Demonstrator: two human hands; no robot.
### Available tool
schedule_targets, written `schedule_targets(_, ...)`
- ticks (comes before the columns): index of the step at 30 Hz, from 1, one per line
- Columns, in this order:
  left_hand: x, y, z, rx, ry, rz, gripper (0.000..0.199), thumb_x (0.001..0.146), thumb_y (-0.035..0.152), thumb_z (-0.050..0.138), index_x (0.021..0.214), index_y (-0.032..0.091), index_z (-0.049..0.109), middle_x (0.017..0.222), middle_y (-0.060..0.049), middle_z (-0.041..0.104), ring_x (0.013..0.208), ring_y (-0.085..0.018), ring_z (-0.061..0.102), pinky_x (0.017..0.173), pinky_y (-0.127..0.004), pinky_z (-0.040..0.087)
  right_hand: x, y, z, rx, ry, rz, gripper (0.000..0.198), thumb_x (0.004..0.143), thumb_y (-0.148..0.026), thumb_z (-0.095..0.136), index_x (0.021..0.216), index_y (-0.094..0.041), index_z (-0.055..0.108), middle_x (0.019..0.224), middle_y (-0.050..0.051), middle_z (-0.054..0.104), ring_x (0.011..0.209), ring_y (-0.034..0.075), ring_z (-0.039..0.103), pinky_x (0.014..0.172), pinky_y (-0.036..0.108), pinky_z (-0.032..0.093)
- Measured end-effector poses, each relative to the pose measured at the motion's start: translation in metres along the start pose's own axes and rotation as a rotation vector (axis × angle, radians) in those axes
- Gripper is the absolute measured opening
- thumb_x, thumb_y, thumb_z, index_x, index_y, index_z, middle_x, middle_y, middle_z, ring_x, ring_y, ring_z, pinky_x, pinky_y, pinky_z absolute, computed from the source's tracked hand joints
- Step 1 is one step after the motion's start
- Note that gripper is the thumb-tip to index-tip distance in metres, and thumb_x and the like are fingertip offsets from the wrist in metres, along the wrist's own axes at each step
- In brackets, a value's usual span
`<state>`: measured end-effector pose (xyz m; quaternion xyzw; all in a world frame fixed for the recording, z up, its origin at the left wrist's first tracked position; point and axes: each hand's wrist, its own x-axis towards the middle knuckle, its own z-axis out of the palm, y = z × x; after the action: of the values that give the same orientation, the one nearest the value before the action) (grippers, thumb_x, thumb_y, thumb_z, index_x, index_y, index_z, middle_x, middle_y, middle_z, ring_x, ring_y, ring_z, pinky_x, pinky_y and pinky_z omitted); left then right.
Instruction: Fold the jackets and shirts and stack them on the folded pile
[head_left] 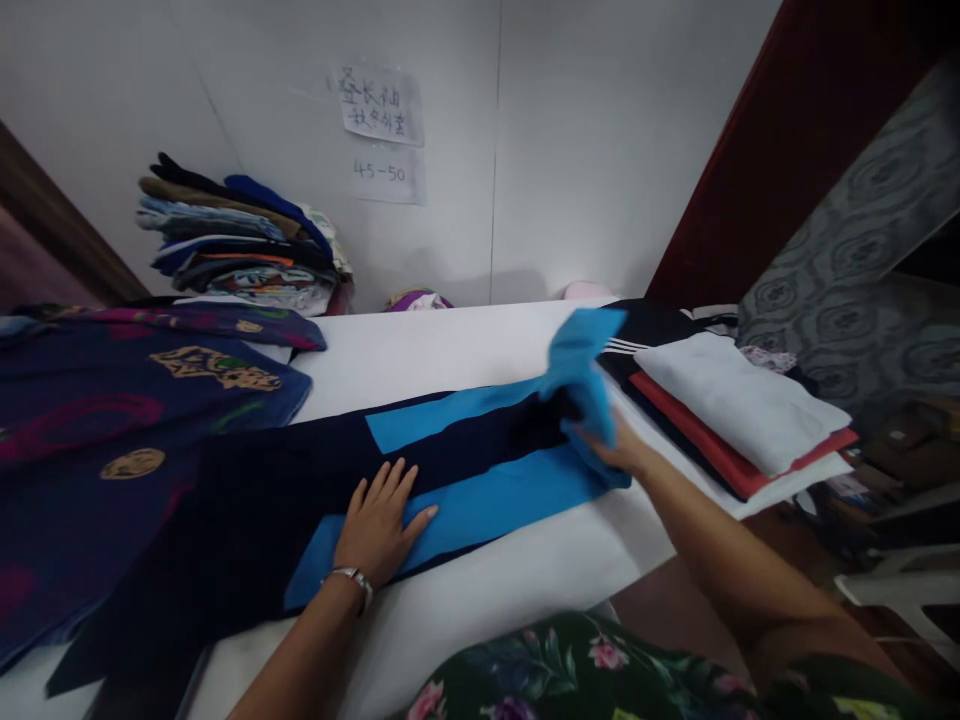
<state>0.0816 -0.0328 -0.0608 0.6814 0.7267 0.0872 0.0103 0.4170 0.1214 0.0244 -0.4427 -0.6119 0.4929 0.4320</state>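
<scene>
A long dark navy garment with bright blue panels (480, 500) lies stretched across the white table. My left hand (379, 520) rests flat on its middle, fingers spread, with a bracelet at the wrist. At the garment's right end, my right hand (609, 445) grips the blue end of the cloth, which stands up off the table and is blurred. Part of that hand is hidden behind the raised fabric. The garment's dark left part overlaps a purple-blue patterned garment (135, 420) on the left.
A tall stack of folded clothes (240, 240) stands at the back left against the wall. Folded white, red and dark garments (742, 400) are piled on the right. Handwritten paper signs (382, 110) hang on the wall. The white table (427, 345) shows around the garment.
</scene>
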Motion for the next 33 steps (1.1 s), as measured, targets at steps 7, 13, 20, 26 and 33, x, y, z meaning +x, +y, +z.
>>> schedule_targets(7, -0.003, 0.0, -0.002, -0.038, 0.01, 0.007, 0.065, 0.088, 0.057, 0.041, 0.141, 0.019, 0.044, 0.148, -0.011, 0.039, 0.14, -0.029, 0.029, 0.113, -0.052, 0.022, -0.022, 0.032, 0.088, -0.97, -0.852, -0.512, 0.063, 0.082, -0.027, 0.058, 0.142, -0.024, 0.042, 0.156, 0.011, 0.022, 0.145, 0.031, 0.009, 0.113, 0.058, 0.01)
schedule_targets(13, -0.003, 0.002, -0.002, -0.062, 0.008, -0.003, 0.065, 0.087, 0.057, 0.042, 0.141, 0.019, 0.044, 0.149, -0.011, 0.038, 0.14, -0.029, 0.029, 0.114, -0.052, 0.021, -0.028, 0.023, 0.092, -0.895, -0.717, -0.541, 0.051, 0.093, -0.03, 0.043, 0.144, -0.024, 0.039, 0.154, 0.01, 0.027, 0.144, 0.027, 0.015, 0.114, 0.053, 0.018)
schedule_targets(20, -0.004, -0.003, -0.013, -0.29, 0.043, -0.052, 0.062, 0.088, 0.045, 0.043, 0.144, 0.019, 0.037, 0.15, -0.01, 0.037, 0.139, -0.026, 0.032, 0.114, -0.05, 0.025, -0.034, 0.022, 0.11, -0.964, -0.882, -0.508, 0.073, 0.081, -0.044, 0.061, 0.145, -0.02, 0.036, 0.156, 0.017, 0.02, 0.144, 0.032, 0.015, 0.114, 0.056, 0.005)
schedule_targets(26, 0.011, 0.039, -0.046, -0.274, 0.229, 0.146, 0.054, 0.091, 0.045, 0.04, 0.139, 0.02, 0.043, 0.152, -0.01, 0.032, 0.142, -0.027, 0.024, 0.115, -0.052, 0.017, -0.049, 0.022, 0.108, -0.935, -0.835, -0.483, 0.072, 0.083, -0.047, 0.059, 0.145, -0.018, 0.035, 0.156, 0.017, 0.018, 0.145, 0.03, 0.008, 0.115, 0.055, 0.006)
schedule_targets(33, 0.062, 0.047, -0.04, -0.394, 0.294, -0.061, 0.059, 0.089, 0.046, 0.046, 0.137, 0.013, 0.045, 0.152, -0.016, 0.03, 0.14, -0.03, 0.028, 0.112, -0.047, 0.028, -0.054, 0.011, 0.051, -0.933, -0.435, -0.67, 0.045, 0.094, -0.038, 0.046, 0.136, -0.023, 0.049, 0.15, 0.01, 0.036, 0.143, 0.026, 0.021, 0.114, 0.056, 0.015)
